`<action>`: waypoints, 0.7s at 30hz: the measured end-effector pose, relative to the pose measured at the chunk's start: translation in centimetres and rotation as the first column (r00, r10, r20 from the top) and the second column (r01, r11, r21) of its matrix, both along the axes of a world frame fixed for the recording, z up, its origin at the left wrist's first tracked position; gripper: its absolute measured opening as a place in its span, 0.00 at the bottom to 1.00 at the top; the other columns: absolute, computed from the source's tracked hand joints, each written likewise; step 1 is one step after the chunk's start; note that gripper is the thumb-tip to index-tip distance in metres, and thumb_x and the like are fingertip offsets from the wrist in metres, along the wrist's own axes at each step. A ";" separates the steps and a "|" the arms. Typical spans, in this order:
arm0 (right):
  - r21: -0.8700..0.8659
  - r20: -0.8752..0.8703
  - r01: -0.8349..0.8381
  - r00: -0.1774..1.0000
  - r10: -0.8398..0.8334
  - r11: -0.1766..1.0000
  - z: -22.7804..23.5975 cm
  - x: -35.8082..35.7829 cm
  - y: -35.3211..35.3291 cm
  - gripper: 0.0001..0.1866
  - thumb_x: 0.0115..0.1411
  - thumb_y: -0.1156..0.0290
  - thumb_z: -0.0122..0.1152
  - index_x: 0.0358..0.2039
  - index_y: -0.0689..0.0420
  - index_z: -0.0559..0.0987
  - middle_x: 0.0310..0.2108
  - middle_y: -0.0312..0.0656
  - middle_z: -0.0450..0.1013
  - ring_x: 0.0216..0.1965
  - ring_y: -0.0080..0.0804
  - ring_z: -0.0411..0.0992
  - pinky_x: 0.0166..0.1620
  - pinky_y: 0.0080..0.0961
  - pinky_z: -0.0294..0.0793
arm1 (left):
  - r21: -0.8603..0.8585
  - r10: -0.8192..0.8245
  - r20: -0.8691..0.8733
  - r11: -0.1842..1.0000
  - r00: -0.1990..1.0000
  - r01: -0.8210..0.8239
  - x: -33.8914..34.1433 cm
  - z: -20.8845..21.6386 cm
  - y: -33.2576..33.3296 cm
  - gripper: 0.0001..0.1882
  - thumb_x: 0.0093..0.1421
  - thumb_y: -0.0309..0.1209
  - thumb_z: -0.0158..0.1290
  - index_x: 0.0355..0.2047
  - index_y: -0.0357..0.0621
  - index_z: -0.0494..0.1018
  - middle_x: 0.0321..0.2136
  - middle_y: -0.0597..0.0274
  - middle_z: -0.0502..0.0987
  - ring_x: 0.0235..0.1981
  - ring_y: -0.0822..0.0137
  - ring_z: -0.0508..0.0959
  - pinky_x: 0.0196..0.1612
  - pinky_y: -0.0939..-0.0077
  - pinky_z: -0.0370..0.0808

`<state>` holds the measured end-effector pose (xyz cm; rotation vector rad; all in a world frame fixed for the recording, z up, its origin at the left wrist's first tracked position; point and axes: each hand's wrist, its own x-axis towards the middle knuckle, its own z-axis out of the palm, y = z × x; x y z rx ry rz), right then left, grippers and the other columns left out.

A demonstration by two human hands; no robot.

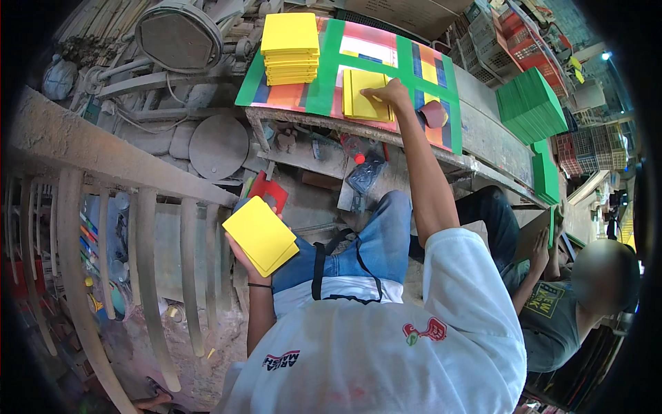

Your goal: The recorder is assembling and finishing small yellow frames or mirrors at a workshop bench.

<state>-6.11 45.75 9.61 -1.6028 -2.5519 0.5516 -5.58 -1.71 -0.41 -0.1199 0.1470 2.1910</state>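
L hand (239, 257) grips yellow cards (261, 231) over L thigh (296, 270). R hand (389, 93), fingers part-curled, touches low pile (357, 107) nr surface (405, 58) front edge; can't tell if gripping. Bare green strip (326, 69) btwn pile & tall stack (289, 45).

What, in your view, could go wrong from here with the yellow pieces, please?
The left hand holds a fanned yellow bundle, so a piece might slip out. The low yellow pile under the right hand lies near the tabletop's near edge and could be nudged off. The tall yellow stack might topple if bumped.
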 end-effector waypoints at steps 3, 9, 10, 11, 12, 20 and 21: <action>-0.190 -0.022 -0.034 0.999 0.030 0.981 1.6 -0.1 -0.8 0.43 0.32 0.41 0.73 0.37 0.69 0.77 0.39 0.52 0.77 0.39 0.39 0.77 0.42 0.31 0.76 | -0.009 0.013 0.001 1.000 1.000 -0.013 0.1 -0.2 -0.4 0.49 0.56 0.68 0.35 0.66 0.45 0.46 0.64 0.40 0.50 0.62 0.39 0.55 0.62 0.37 0.46; -0.328 -0.255 -0.062 0.967 -0.025 0.943 2.4 -0.7 1.0 0.33 0.34 0.49 0.76 0.30 0.68 0.79 0.31 0.48 0.78 0.30 0.36 0.78 0.33 0.29 0.77 | 0.030 -0.005 -0.010 1.000 1.000 0.006 0.2 -0.1 -0.1 0.49 0.56 0.68 0.35 0.66 0.44 0.46 0.64 0.39 0.50 0.62 0.39 0.56 0.62 0.37 0.46; -0.471 -0.437 -0.116 0.892 -0.117 0.874 2.5 -0.9 0.9 0.28 0.36 0.56 0.75 0.29 0.68 0.79 0.29 0.49 0.78 0.28 0.36 0.77 0.31 0.30 0.76 | 0.027 -0.002 -0.012 1.000 1.000 0.002 0.2 -0.1 -0.2 0.49 0.56 0.68 0.35 0.66 0.44 0.46 0.64 0.39 0.50 0.62 0.39 0.56 0.62 0.37 0.46; -0.473 -0.439 -0.119 0.891 -0.116 0.873 2.9 -1.2 1.0 0.28 0.36 0.56 0.75 0.29 0.68 0.79 0.29 0.49 0.78 0.28 0.36 0.77 0.31 0.30 0.76 | 0.032 0.000 -0.012 1.000 1.000 0.000 0.1 -0.1 -0.3 0.49 0.56 0.68 0.35 0.66 0.44 0.46 0.64 0.39 0.50 0.62 0.39 0.56 0.61 0.37 0.47; -0.390 -0.393 -0.166 0.920 -0.001 0.906 4.0 -1.6 0.7 0.28 0.39 0.58 0.73 0.33 0.68 0.76 0.31 0.48 0.76 0.31 0.34 0.77 0.31 0.32 0.76 | 0.034 0.006 -0.011 0.999 1.000 -0.005 0.1 -0.2 -0.3 0.49 0.56 0.68 0.35 0.66 0.44 0.46 0.64 0.39 0.50 0.62 0.39 0.56 0.61 0.36 0.47; 0.680 0.162 -0.263 0.964 0.209 0.684 7.0 -4.7 -2.8 0.20 0.51 0.69 0.59 0.43 0.59 0.67 0.39 0.51 0.70 0.42 0.48 0.71 0.31 0.54 0.74 | 0.007 0.023 0.025 1.000 0.999 -0.023 0.3 0.4 -0.5 0.49 0.57 0.67 0.35 0.66 0.44 0.44 0.64 0.39 0.49 0.62 0.39 0.56 0.61 0.35 0.48; 0.704 0.184 -0.248 0.969 0.166 0.665 5.5 -4.9 -2.1 0.17 0.53 0.74 0.54 0.44 0.55 0.66 0.43 0.47 0.65 0.46 0.47 0.67 0.30 0.58 0.71 | 0.004 0.030 0.032 1.000 0.999 -0.030 0.2 0.3 -0.3 0.49 0.57 0.67 0.35 0.66 0.43 0.45 0.64 0.39 0.49 0.62 0.39 0.55 0.61 0.35 0.48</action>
